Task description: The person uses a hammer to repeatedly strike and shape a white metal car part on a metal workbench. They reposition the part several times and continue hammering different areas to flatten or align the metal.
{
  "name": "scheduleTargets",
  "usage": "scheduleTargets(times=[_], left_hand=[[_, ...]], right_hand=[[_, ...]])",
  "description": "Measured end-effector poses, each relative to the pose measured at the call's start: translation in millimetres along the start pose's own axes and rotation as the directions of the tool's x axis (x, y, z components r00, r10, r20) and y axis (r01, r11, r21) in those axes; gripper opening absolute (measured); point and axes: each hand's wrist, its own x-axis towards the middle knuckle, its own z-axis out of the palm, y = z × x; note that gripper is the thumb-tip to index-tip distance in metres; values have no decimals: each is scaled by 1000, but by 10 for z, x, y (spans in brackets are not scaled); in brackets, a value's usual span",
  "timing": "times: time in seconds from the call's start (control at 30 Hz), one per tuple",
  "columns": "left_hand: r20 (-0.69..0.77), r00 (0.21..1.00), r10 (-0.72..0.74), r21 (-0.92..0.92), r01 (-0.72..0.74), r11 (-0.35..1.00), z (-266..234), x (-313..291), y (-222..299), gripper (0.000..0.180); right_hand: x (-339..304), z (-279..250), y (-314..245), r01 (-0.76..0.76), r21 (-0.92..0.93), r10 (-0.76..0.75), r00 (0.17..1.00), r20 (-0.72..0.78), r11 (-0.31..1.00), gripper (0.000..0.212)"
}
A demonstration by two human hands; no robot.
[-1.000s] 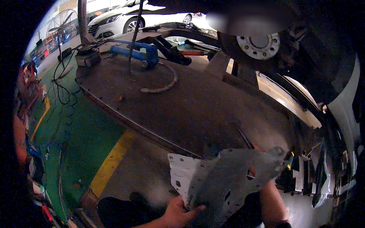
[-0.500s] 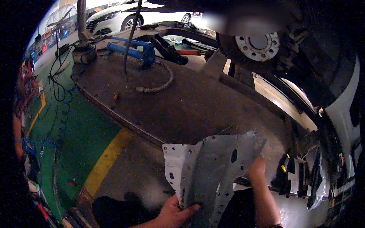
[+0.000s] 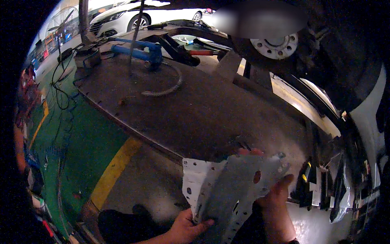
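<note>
A grey sheet-metal car body panel (image 3: 227,191) with punched holes and a bent, lighter flange on its left is held tilted before me at the table's near edge. My left hand (image 3: 189,227) grips its lower left edge, thumb lying on the face and the other fingers hidden behind. At its right edge is my right hand (image 3: 278,195), closed on the metal, most fingers out of sight. Something reddish (image 3: 252,151) shows just beyond the panel's upper edge; its kind cannot be made out.
A dark steel platform (image 3: 195,110) fills the middle, bearing a blue hydraulic cylinder (image 3: 140,53) and a ribbed hose (image 3: 176,83). A wheel hub with a disc (image 3: 276,51) hangs at upper right. Cables (image 3: 59,87) trail over green floor at left. A white car (image 3: 130,18) stands behind.
The panel has shifted slightly right and down, its upper end tilting lower. My right hand has shifted down its right edge. A reddish patch now shows behind it. The view has shifted slightly.
</note>
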Motion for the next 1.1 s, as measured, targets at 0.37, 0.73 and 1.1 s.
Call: scheduleTargets(times=[0.37,0.73,1.1], left_hand=[[-60,984,170,83,-165,983,34,164,-193,55],[-37,994,107,670,-55,740,-54,240,-317,40],[-540,660,523,687,-14,726,-339,24,388,20]], right_hand=[[-173,102,-59,-130,-126,163,937,310,984,58],[-152,-62,-32,-122,254,-48,817,575,959,36],[-6,-577,130,127,237,-149,986,76,963,52]])
